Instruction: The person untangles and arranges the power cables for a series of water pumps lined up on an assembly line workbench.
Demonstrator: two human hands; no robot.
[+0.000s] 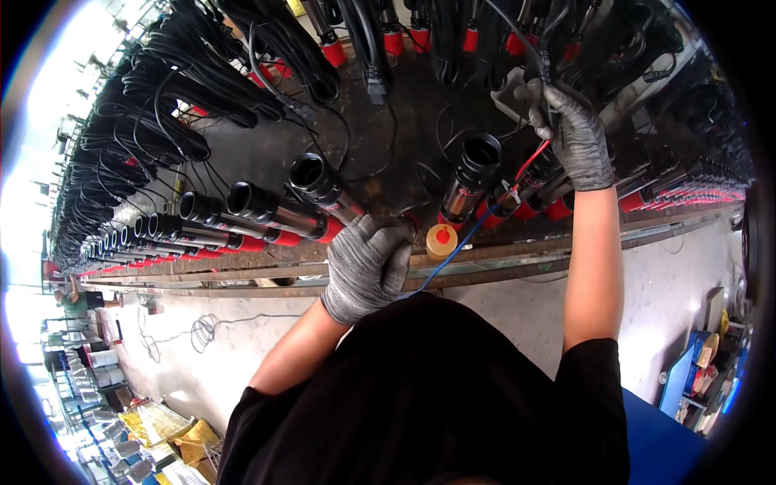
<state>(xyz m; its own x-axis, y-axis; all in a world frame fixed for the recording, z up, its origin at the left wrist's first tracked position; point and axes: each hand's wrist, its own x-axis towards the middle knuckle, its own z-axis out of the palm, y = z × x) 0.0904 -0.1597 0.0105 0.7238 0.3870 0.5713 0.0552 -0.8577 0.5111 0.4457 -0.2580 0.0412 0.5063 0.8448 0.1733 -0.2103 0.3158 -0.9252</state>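
Observation:
My left hand (368,271), in a grey knit glove, is curled at the bench's near edge. It covers the lower end of a metal cylinder with a black open top (323,182); what the fingers hold, if anything, is hidden. Reaching farther right, my gloved right hand (575,133) is closed around the end of a black power cable (545,58). A red wire (532,160) runs down from under that hand to a small clear connector (511,191), where a blue wire (461,246) carries on toward me. Beside my right fingers is a grey piece (509,99), partly covered.
Rows of similar cylinders (271,212) with red bases line the dark bench (242,158). Coiled black cables (174,85) crowd its far side. A small round yellowish container (441,241) with a red centre stands at the near edge. Loose cable (202,331) lies on the floor.

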